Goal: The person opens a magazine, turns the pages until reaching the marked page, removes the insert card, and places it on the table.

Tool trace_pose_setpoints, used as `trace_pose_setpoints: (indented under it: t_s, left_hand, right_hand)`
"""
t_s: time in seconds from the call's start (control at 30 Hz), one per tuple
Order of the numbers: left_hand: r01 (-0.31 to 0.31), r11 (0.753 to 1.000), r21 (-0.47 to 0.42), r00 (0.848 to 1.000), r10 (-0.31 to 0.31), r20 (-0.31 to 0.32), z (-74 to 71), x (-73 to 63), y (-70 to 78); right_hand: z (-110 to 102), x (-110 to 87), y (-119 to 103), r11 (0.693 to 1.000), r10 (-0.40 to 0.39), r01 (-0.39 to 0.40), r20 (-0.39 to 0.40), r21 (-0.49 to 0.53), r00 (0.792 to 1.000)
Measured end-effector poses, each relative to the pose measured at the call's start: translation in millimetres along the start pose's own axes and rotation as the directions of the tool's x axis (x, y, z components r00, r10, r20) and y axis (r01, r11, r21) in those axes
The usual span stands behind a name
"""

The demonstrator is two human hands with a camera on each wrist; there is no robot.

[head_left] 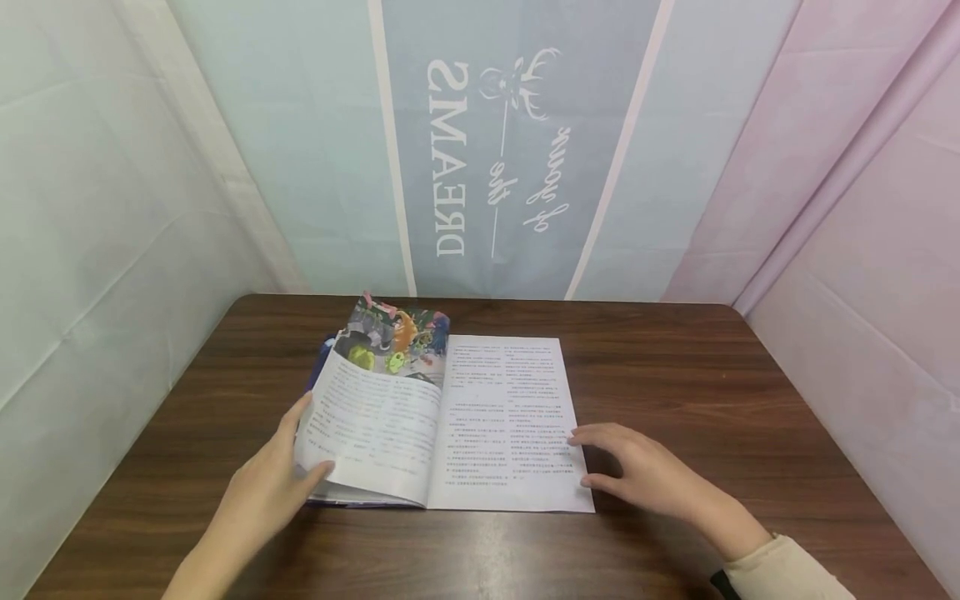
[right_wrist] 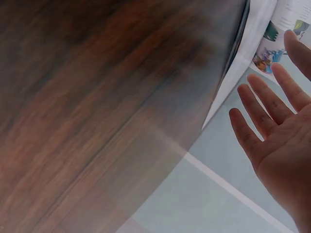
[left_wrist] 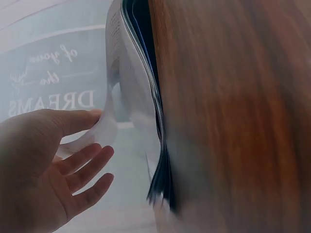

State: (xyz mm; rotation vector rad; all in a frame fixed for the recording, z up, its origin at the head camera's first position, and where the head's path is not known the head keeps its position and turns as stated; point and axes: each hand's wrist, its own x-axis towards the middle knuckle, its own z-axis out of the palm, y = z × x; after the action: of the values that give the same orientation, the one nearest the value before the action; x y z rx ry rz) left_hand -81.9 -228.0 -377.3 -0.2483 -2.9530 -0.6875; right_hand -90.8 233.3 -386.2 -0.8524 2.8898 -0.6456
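An open magazine [head_left: 510, 417] lies on the table, its right page flat and printed with text. The left page [head_left: 375, 425], with a colourful picture at its top, is lifted and curves up from the pages beneath. My left hand [head_left: 273, 467] holds this page at its lower left edge, the thumb over the front and the other fingers behind; the left wrist view shows the page bending between them. At the magazine's right edge is my right hand [head_left: 645, 467], fingers extended and slightly spread, fingertips right by the margin. In the right wrist view its palm [right_wrist: 286, 145] holds nothing.
The dark brown wooden table [head_left: 675, 358] stretches around the magazine. Behind it hangs a pale blue and grey cloth [head_left: 517, 167] with mirrored lettering, and light cloth walls [head_left: 97, 208] close in both sides.
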Motion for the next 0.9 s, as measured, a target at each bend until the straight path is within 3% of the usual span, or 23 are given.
trace_pose_setpoints:
  t_s: [0.23, 0.4, 0.53, 0.9]
  left_hand:
    - [0.025, 0.999, 0.036, 0.997, -0.027, 0.068, 0.7, -2.9, -14.6]
    - [-0.016, 0.997, 0.074, 0.993, 0.007, 0.114, 4.0, -4.2, -24.2]
    - [-0.049, 0.994, 0.100, 0.991, 0.036, 0.125, 7.1, -4.5, -30.1]
    - [-0.039, 0.994, 0.100, 0.990, 0.025, 0.139, 7.3, -6.4, -38.3]
  right_hand:
    - [3, -2.3, 2, 1.000, -0.001, 0.001, 0.041, -0.012, 0.999]
    - [4, -3.6, 3, 1.000, 0.006, -0.005, 0.072, -0.023, 0.997]
    - [6, -3.5, 3, 0.999, 0.016, -0.014, 0.090, -0.031, 0.996]
    - [12, -4.3, 4, 0.998, 0.009, -0.003, 0.095, -0.062, 0.995]
